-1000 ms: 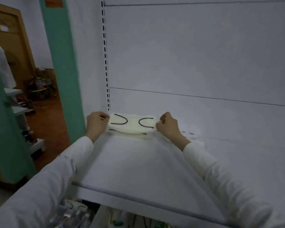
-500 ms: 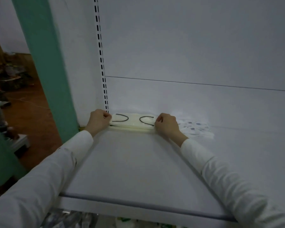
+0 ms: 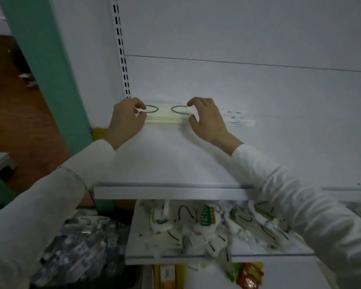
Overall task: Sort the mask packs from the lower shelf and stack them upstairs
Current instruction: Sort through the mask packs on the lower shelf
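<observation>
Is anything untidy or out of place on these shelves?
Yes. The mask packs on the lower shelf lie in a jumbled heap, a few hanging over its front edge. The stack on the upper shelf, held by the left hand and right hand, looks even.

Matt, smooth white metal of the upper shelf. On that shelf, mask packs in glossy clear plastic. Over its front edge, matt cloth sleeves.

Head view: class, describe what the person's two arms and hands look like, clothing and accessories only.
Both arms wear long, loose white sleeves, the left sleeve and right sleeve alike, plain and unmarked, ending at the wrists. The left hand and right hand are bare: no gloves, rings or watch show.
</observation>
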Available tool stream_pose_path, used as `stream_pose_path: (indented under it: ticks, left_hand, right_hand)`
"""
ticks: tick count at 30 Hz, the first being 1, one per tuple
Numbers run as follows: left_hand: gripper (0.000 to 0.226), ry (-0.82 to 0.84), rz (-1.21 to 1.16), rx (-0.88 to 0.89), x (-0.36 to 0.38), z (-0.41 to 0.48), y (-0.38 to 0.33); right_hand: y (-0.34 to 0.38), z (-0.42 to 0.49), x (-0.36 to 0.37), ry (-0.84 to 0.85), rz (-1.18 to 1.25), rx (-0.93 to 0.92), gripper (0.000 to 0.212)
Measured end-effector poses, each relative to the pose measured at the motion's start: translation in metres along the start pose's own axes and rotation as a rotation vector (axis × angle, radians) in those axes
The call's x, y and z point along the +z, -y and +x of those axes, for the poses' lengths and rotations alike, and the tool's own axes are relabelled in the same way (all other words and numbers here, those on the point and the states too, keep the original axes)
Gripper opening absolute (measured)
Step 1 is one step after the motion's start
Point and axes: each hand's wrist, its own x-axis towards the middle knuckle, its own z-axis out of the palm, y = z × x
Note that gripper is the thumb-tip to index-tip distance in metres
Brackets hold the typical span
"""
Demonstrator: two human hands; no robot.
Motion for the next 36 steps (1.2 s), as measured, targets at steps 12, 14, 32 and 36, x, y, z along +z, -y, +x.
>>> stream_pose_path:
  ticks: [12, 14, 32, 36]
  left_hand:
    - [0.011, 0.165, -0.491, 0.054, -0.033, -0.181, -0.079]
    - [0.012, 0.270, -0.518, 0.026, -0.017, -0.205, -0.076]
    - [0.034, 0.527, -0.197, -0.649, 0.152, -0.363, 0.080]
    - [0.023, 0.558, -0.193, -0.660, 0.164, -0.352, 0.107]
  right_hand:
    - [0.051, -0.192, -0.076, 0.103, 0.172, -0.347, 0.029]
    - [0.036, -0.226, -0.065, 0.246, 0.143, -0.401, 0.029]
    - [-0.071, -0.290, 0.179, 0.747, 0.105, 0.529, 0.029]
    - [-0.060, -0.253, 0.221, 0.651, 0.023, 0.625, 0.029]
